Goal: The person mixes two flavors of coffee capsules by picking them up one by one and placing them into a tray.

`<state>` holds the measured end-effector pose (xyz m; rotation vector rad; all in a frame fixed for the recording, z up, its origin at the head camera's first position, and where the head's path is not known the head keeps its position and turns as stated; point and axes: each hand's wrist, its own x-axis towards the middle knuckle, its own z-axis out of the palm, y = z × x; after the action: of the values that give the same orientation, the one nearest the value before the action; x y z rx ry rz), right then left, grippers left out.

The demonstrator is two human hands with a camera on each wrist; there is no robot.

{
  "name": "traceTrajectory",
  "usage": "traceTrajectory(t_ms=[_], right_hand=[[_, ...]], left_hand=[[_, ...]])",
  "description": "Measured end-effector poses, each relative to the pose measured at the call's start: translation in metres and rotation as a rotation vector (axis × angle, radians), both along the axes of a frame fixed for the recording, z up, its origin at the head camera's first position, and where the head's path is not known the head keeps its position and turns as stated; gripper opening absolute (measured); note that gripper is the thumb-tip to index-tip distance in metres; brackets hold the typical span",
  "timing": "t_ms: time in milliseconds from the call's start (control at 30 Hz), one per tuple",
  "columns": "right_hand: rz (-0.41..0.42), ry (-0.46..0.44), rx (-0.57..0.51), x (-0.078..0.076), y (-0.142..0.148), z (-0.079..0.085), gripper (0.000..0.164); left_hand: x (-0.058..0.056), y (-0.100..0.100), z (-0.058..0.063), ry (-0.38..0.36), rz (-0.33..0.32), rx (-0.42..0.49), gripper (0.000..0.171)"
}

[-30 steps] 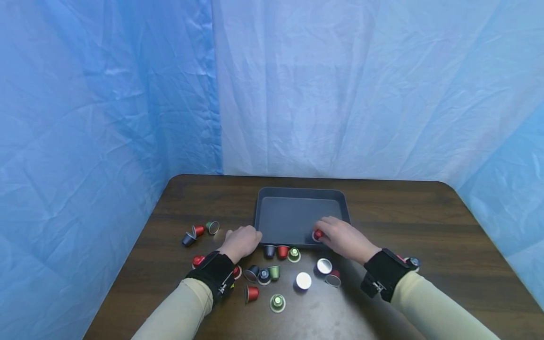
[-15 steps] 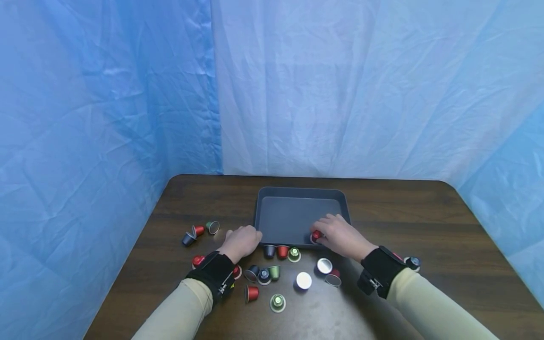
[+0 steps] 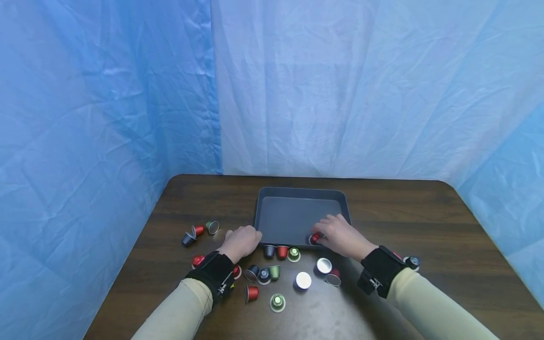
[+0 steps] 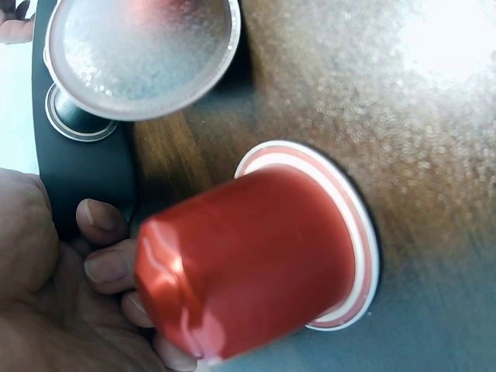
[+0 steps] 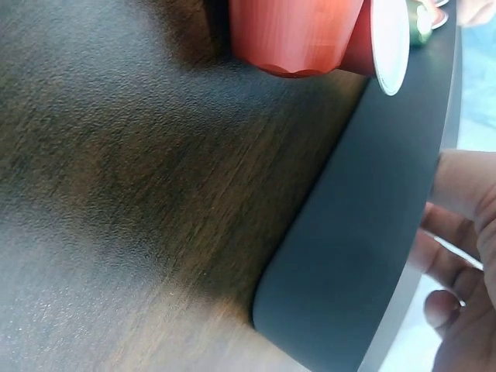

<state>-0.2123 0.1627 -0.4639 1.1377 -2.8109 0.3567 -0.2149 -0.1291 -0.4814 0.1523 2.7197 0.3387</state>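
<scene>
A dark grey baking tray (image 3: 301,215) lies on the wooden table. At its front left corner, my left hand (image 3: 241,242) grips the edge with curled fingers. My right hand (image 3: 343,237) reaches over the front right of the tray and pinches a red coffee capsule (image 3: 315,239) low over the tray floor. In the right wrist view the front wall hides that capsule, and some fingers (image 5: 440,260) show behind the rim. A red capsule (image 4: 248,260) with a pale rim looms large beside the left hand in the left wrist view.
Along the tray's front stand a dark blue capsule (image 3: 269,251), a red one (image 3: 282,252) and a green one (image 3: 294,255). Several more lie nearer, including white-lidded ones (image 3: 303,281). Another cluster, with a red capsule (image 3: 198,230), lies left. Blue sheets (image 3: 340,94) hang behind the table.
My right hand has shifted slightly left, and the red capsule in its fingers has moved left and a little lower in the tray. The left hand stays at the corner.
</scene>
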Motion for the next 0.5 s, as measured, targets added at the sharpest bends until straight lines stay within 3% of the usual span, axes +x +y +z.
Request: traceTrajectory(t_ms=[267, 500], right_hand=[[-0.030, -0.016, 0.008, 0.000, 0.003, 0.001, 0.025], [-0.119, -0.046, -0.013, 0.004, 0.014, 0.007, 0.024]], left_hand=[[-0.001, 0.000, -0.001, -0.004, 0.011, 0.002, 0.025], [-0.002, 0.000, -0.002, 0.004, 0.012, 0.012, 0.027]])
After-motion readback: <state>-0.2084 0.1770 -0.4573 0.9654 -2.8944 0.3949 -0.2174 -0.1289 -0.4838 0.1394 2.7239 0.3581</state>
